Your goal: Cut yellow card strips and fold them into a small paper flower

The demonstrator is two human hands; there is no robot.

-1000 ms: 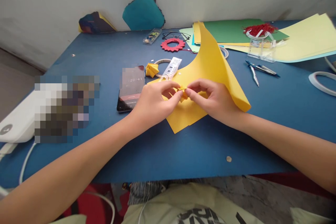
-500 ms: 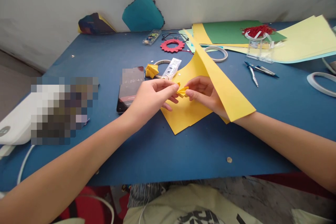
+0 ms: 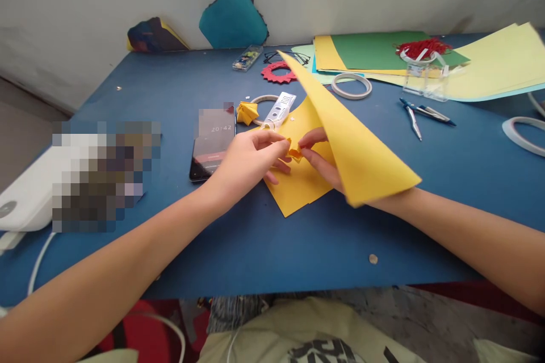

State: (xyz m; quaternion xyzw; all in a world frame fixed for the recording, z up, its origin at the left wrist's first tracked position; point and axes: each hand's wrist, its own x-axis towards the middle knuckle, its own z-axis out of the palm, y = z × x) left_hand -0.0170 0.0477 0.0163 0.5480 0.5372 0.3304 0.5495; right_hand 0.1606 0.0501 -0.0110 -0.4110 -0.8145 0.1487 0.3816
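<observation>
Between my two hands is a small folded yellow paper piece (image 3: 295, 151), its pleats bent round. My left hand (image 3: 259, 154) pinches its left side between thumb and finger. On its right side, the thumb and forefinger of my right hand (image 3: 320, 153) grip it. A yellow paper sheet (image 3: 293, 195) lies beneath both hands. One flap of yellow paper (image 3: 361, 159) stands up over my right hand and wrist and hides part of them. Just beyond my left hand sits another folded yellow paper piece (image 3: 246, 113), beside a white ruler-like strip (image 3: 280, 110).
A phone (image 3: 213, 144) lies left of my left hand. Farther back are a red paper ring (image 3: 272, 72), glasses (image 3: 293, 58), a tape roll (image 3: 351, 86) and green paper (image 3: 378, 51). A compass (image 3: 428, 112) and another tape roll (image 3: 528, 133) lie right. A white power bank (image 3: 25, 198) is far left.
The folded piece has been turned and bent into a rounder shape between my fingers. The raised yellow flap has swung left and covers more of my right hand.
</observation>
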